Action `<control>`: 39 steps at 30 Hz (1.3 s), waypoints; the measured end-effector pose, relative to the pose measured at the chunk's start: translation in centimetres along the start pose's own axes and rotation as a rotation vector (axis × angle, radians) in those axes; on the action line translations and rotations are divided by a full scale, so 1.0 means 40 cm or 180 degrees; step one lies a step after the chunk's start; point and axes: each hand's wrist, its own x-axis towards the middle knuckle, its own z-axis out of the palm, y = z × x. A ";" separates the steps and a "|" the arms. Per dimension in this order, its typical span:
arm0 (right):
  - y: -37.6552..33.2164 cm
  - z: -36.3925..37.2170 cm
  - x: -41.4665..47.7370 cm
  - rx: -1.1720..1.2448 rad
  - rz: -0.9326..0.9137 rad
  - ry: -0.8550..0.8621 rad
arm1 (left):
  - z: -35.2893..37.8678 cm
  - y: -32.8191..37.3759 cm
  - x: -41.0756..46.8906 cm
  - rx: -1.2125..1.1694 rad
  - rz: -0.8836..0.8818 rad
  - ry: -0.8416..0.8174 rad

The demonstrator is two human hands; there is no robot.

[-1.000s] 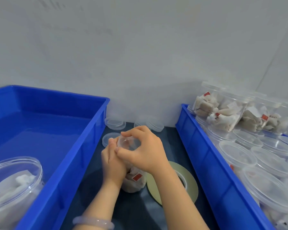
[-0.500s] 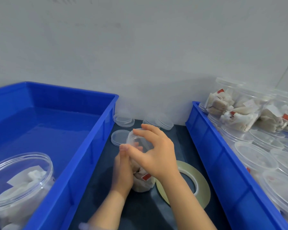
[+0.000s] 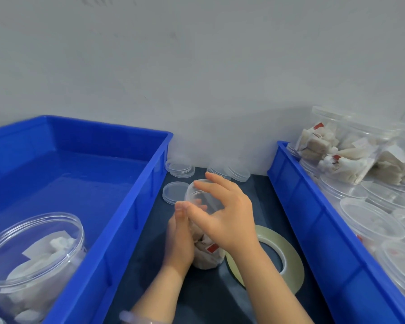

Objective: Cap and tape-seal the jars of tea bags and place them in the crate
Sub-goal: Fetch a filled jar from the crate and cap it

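Left crate (image 3: 131,220) holds one packed jar (image 3: 33,253), cut off at the frame edge. On the dark counter (image 3: 208,295), the left hand (image 3: 179,242) grips the jar (image 3: 206,256) of tea bags by its side. The right hand (image 3: 229,218) curls over its cap (image 3: 198,195), likely screwing it on. Sealing comes next, with the tape (image 3: 295,263) lying just right. The hands hide the cap's seam, so its seating is unclear. Right crate (image 3: 313,225) holds more jars (image 3: 369,220).

A plain grey wall (image 3: 197,78) stands behind the dark table (image 3: 208,300). A pale bracelet (image 3: 138,318) shows near the table's front edge.
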 end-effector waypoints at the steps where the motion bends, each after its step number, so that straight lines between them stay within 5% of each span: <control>1: -0.001 0.002 -0.002 0.0023 -0.0069 0.0106 | 0.001 0.001 0.000 -0.0007 0.0004 -0.0015; 3: -0.002 -0.002 -0.003 0.0026 -0.0195 0.0203 | 0.001 0.004 0.000 -0.0039 0.0011 -0.0056; 8: 0.005 -0.045 0.018 -0.0402 -0.0070 -0.1043 | 0.006 0.013 -0.004 -0.0379 -0.0171 -0.0089; 15: -0.008 -0.034 0.020 -0.0306 0.0158 -0.0728 | 0.009 0.008 -0.002 -0.0407 -0.0045 0.0040; 30: -0.001 -0.065 0.047 -0.0085 -0.0005 -0.1409 | 0.003 -0.002 0.006 -0.0311 0.0183 0.0063; 39: 0.003 -0.060 0.035 -0.0040 -0.0115 -0.1223 | 0.004 -0.004 0.006 -0.0588 -0.0056 -0.0155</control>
